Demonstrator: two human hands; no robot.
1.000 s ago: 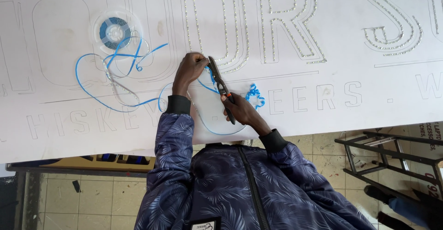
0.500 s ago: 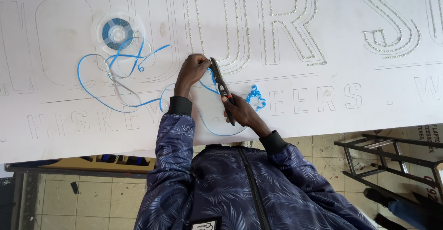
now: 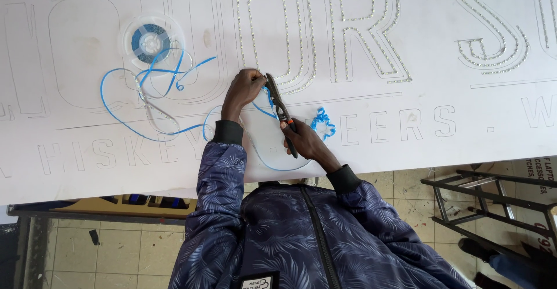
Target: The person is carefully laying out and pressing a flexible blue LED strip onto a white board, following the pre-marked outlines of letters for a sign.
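A large white sign board [image 3: 406, 150] with outlined letters lies in front of me. My left hand [image 3: 243, 87] presses a thin strip with blue backing [image 3: 133, 126] against the bottom of a round letter outline. My right hand [image 3: 303, 139] grips dark pliers [image 3: 278, 100], whose jaws point up to the strip right beside my left fingers. A clear reel with a blue core [image 3: 149, 41] rests on the board to the left, the strip looping away from it. A curl of peeled blue tape [image 3: 322, 120] lies just right of my right hand.
Several letters to the right carry rows of small shiny dots along their outlines. A black metal frame [image 3: 487, 199] stands on the tiled floor [image 3: 116, 248] at the lower right. A dark shoe [image 3: 473, 248] shows near it. The board's near edge runs above my chest.
Both hands stay at the same spot on the letter outline. The pliers have barely shifted, and the view has drifted slightly.
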